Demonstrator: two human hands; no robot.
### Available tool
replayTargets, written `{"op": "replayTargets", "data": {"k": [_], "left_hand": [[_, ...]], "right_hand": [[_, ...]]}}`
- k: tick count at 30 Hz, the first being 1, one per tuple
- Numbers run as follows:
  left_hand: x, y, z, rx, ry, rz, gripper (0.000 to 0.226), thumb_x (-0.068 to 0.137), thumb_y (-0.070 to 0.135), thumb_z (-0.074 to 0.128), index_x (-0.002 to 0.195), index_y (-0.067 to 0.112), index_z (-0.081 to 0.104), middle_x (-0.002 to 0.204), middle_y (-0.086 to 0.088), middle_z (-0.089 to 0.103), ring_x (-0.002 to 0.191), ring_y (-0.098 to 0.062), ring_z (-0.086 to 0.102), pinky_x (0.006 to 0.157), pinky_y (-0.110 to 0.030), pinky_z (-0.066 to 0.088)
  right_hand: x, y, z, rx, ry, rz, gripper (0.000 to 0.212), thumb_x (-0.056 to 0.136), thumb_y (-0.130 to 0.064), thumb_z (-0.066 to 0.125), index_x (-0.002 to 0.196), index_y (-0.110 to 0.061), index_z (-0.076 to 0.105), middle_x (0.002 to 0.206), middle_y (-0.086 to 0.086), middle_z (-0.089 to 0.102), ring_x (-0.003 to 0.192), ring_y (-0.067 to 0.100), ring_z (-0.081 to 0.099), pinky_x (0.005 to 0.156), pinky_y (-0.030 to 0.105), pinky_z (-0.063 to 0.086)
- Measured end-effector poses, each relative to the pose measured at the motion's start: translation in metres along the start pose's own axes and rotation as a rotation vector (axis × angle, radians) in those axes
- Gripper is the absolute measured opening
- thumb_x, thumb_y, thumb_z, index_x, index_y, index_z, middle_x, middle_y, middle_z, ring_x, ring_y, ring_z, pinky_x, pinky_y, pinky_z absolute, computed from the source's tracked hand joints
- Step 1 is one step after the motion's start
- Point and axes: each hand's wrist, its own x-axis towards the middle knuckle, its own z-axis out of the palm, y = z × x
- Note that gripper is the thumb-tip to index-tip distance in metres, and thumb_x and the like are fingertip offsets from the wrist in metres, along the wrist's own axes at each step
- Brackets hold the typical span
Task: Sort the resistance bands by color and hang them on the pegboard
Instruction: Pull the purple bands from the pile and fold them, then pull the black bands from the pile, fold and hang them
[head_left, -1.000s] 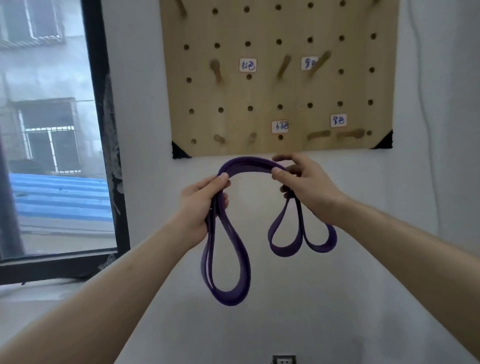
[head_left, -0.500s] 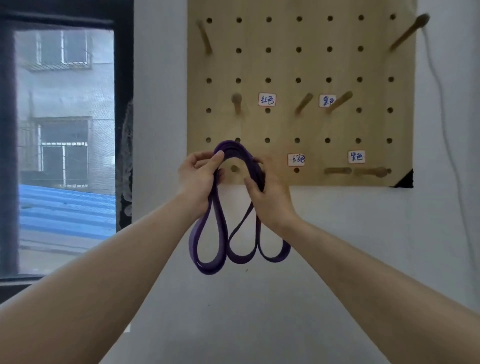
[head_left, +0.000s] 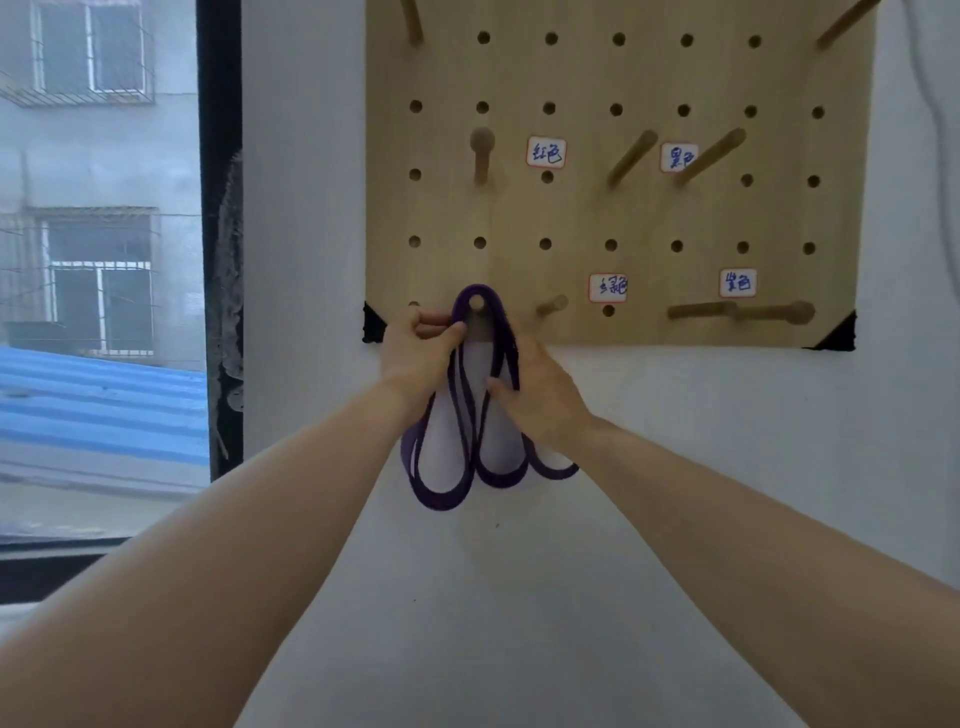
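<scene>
Purple resistance band (head_left: 467, 415), folded into several loops, its top bend hooked around a wooden peg (head_left: 475, 301) in the bottom row of the pegboard (head_left: 613, 208), near the lower left corner; loops hang below the board against the white wall (head_left: 675, 415); left hand (head_left: 418, 348) closed on the band's left strands just beside the peg, thumb and fingers pinching; right hand (head_left: 540, 395) gripping the right strands lower down; four handwritten labels on the board, one (head_left: 737, 283) above two bare pegs at lower right; window (head_left: 98, 260) to the left.
</scene>
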Motion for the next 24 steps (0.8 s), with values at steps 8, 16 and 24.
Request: {"op": "replayTargets", "data": {"k": [8, 16, 24], "left_hand": [[-0.085, -0.031, -0.046, 0.338, 0.013, 0.108, 0.019, 0.087, 0.022, 0.071, 0.104, 0.028, 0.071, 0.104, 0.011, 0.07, 0.095, -0.01, 0.066, 0.089, -0.037, 0.057], [-0.217, -0.099, -0.072, 0.422, -0.554, -0.108, 0.012, 0.087, 0.008, 0.075, 0.099, 0.011, 0.075, 0.092, -0.012, 0.075, 0.08, -0.012, 0.069, 0.077, -0.028, 0.055], [-0.376, -0.234, -0.09, 0.576, -0.841, -0.393, 0.01, 0.088, 0.018, 0.075, 0.098, 0.019, 0.076, 0.079, 0.012, 0.069, 0.07, 0.008, 0.062, 0.069, -0.01, 0.045]], "right_hand": [[-0.086, 0.012, -0.017, -0.344, 0.022, -0.021, 0.053, 0.094, -0.027, 0.063, 0.143, -0.021, 0.046, 0.156, 0.003, 0.032, 0.143, 0.025, 0.025, 0.115, 0.041, 0.026], [-0.218, 0.046, 0.008, -0.129, -0.215, 0.035, 0.009, 0.089, -0.025, 0.07, 0.096, -0.019, 0.072, 0.1, -0.003, 0.067, 0.095, 0.015, 0.057, 0.086, 0.03, 0.046], [-0.409, 0.111, 0.075, -0.041, -0.79, 0.401, 0.008, 0.088, -0.025, 0.071, 0.09, -0.017, 0.074, 0.087, -0.007, 0.069, 0.082, 0.013, 0.065, 0.075, 0.028, 0.051]]}}
